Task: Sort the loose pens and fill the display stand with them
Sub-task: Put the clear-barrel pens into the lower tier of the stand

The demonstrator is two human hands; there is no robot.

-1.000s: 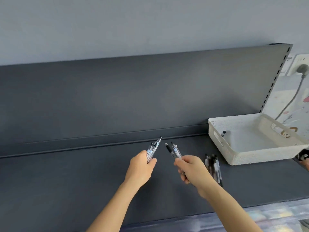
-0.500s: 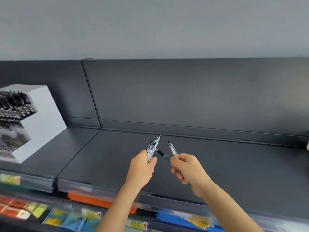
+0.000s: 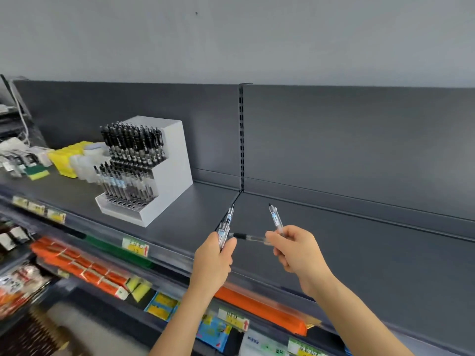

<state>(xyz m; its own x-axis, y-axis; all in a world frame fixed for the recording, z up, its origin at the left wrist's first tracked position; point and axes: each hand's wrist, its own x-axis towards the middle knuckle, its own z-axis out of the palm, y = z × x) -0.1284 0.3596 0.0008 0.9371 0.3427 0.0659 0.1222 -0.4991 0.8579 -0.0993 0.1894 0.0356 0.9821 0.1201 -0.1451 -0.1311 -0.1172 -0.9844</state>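
- The left hand (image 3: 213,255) is curled round a small bundle of pens (image 3: 228,219), their ends pointing up toward 12 o'clock.
- The right hand (image 3: 295,249) pinches two more. An upright pen (image 3: 275,219) leans toward 11 o'clock, and a crosswise pen (image 3: 246,237) has its black grip aimed at 9 o'clock, very near the bundle.
- The display stand (image 3: 167,186) sits at about 10 o'clock from the hands, well apart from them on the same shelf. Its upper tiers are packed with pens, and the front row of holes (image 3: 123,204) looks unfilled.
- The step in hand seems to be carrying the pens to the stand. It would go best if the crosswise pen is turned to match the bundle, so each pen drops into a hole the same way up.
- Feeding one pen at a time from the right hand, with the left as the reserve, should avoid spills.
- The shelf (image 3: 334,253) is smooth dark grey metal, so a dropped pen would probably roll toward the front lip.
- A slotted upright (image 3: 241,137) stands at 12 o'clock, with a pale wall (image 3: 231,34) above.
- Yellow packs (image 3: 66,158) lie at 9 o'clock of the stand. Orange packs (image 3: 77,263) fill blurred lower shelves at 7 o'clock.
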